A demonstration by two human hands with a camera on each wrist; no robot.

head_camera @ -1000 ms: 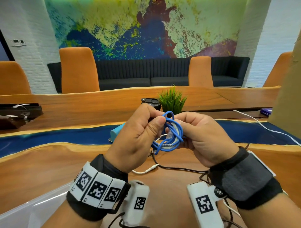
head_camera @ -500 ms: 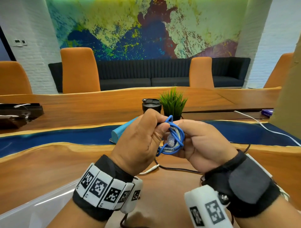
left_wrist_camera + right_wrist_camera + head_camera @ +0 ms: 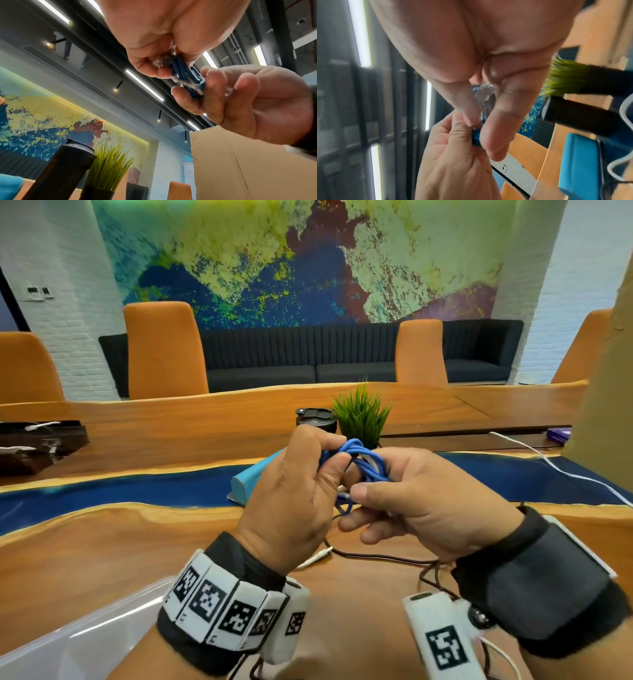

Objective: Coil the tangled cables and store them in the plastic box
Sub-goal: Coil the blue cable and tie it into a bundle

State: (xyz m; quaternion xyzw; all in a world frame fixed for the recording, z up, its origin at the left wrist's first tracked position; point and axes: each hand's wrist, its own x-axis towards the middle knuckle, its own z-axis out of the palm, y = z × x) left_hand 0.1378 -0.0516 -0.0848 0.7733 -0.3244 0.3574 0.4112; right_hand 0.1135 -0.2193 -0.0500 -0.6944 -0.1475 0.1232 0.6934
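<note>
Between the two raised hands: blue cable [image 3: 363, 460], bunched into a small tight coil, clear of the table [image 3: 102, 546]. Gripped on one side by the left hand [image 3: 294, 494], thumb and curled fingers closed round the strands. Pinched on the other by the right hand [image 3: 428, 501], thumb pressed over the bundle, with a clear plug [image 3: 484, 94] caught between thumb and forefinger; lower fingers loosely curled, holding nothing.

Compared with a second ago: loops drawn in, no longer splayed open; hands closer together. Looks like the last end being tucked, so probably near ready for storing.

Below the hands: thin black cable [image 3: 376, 558] and white cable end [image 3: 317, 558], loose on the wood and not yet coiled. Down and to the left of the left wrist: plastic box [image 3: 85, 631], only rim and a corner in view, well apart from the coil. Open path to it across bare wood. Just beyond the hands: teal case [image 3: 250, 477], black tumbler [image 3: 315, 419], potted grass plant [image 3: 361, 412]. Off to the right of the right hand: cardboard panel [image 3: 603, 405]. Better lowered leftward than forward.
</note>
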